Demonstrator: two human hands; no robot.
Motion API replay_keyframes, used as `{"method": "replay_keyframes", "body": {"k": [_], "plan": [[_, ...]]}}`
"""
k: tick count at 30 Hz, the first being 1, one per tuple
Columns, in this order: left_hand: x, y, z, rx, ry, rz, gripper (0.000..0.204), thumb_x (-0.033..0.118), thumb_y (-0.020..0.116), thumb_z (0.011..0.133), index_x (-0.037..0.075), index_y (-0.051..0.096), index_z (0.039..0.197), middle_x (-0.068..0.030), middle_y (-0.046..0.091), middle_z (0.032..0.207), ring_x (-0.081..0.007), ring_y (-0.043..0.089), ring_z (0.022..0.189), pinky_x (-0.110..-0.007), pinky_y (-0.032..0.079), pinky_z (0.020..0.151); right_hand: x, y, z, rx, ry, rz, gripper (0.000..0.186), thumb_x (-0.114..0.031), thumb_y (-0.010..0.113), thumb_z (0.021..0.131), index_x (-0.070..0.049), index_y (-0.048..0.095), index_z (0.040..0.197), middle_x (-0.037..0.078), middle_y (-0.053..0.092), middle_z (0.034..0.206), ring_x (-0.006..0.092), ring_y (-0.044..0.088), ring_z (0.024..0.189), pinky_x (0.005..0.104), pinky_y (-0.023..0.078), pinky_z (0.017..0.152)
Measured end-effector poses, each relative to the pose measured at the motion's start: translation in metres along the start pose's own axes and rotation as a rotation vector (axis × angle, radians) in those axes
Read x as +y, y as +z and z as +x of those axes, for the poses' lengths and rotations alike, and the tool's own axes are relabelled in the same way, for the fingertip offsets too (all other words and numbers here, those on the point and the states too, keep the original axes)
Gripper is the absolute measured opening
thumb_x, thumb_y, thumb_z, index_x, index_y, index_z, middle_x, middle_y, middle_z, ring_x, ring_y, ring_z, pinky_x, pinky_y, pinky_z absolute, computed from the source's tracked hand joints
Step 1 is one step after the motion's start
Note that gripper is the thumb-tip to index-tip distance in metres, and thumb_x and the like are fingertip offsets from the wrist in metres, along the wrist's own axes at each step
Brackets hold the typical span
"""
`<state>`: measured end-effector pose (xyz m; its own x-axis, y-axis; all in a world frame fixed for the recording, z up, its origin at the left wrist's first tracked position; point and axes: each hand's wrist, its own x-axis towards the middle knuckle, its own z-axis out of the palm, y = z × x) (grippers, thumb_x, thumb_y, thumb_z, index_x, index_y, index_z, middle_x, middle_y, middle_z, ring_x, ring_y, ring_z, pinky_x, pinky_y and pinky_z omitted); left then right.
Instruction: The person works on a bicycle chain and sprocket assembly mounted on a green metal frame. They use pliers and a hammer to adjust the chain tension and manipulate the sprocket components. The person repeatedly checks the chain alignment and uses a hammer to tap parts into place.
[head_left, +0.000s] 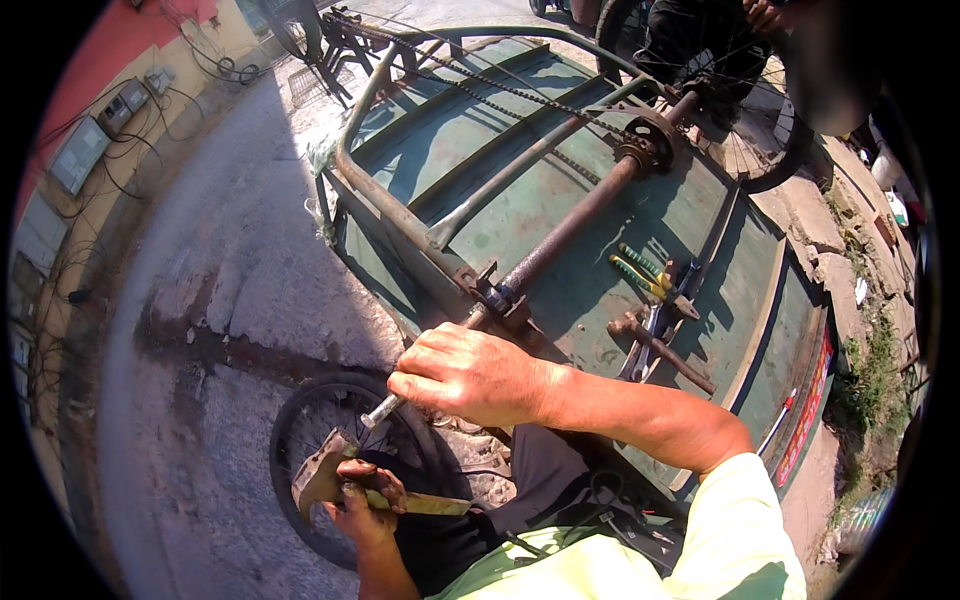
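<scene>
My left hand (365, 502) is closed around a hammer (322, 474) at the lower left, close below its head. The hammer's yellowish handle (430, 505) points right across my lap. My right hand (478, 372) wraps a metal rod (383, 408), whose pale end sticks out toward the hammer head, apart from it. The rod's other end lines up with the rusty axle (575, 228) of an upturned green cart (560, 285); whether they are joined, I cannot tell. A spoked wheel (290, 440) lies on the ground below my hands.
Pliers with green-yellow handles (645, 275) and a rusty hammer-like tool (660, 352) lie on the cart's underside. A chain (490, 88) runs to the sprocket (648, 143). Another person (690, 45) is by the far wheel (790, 150). Cables and boxes (80, 155) line the left wall.
</scene>
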<state>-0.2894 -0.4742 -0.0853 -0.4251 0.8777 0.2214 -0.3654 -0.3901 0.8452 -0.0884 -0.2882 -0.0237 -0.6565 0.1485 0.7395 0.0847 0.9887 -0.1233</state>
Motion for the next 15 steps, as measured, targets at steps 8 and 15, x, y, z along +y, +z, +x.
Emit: {"method": "replay_keyframes", "body": {"k": [8,15], "plan": [[-0.007,0.009,-0.011,0.083,-0.025,0.128,0.032,0.032,0.070,0.098,0.003,0.058,0.102,-0.0103,0.064,0.080,-0.0190,0.053,0.042,-0.031,0.045,0.036,0.010,0.012,-0.007,0.045,0.068,0.030,0.029,-0.012,0.066,0.082,-0.003,0.066,0.109,0.008,0.062,0.099,0.0253,0.062,0.097,0.0382,0.051,0.085],[0.009,0.012,0.005,0.025,0.208,-0.055,0.036,0.037,0.057,0.106,0.002,0.058,0.107,-0.0107,0.062,0.080,-0.0157,0.050,0.040,-0.031,0.046,0.039,0.011,-0.001,-0.005,-0.027,0.084,0.113,0.033,-0.006,0.070,0.078,-0.005,0.064,0.111,0.009,0.063,0.100,0.0284,0.063,0.094,0.0403,0.050,0.083]]}}
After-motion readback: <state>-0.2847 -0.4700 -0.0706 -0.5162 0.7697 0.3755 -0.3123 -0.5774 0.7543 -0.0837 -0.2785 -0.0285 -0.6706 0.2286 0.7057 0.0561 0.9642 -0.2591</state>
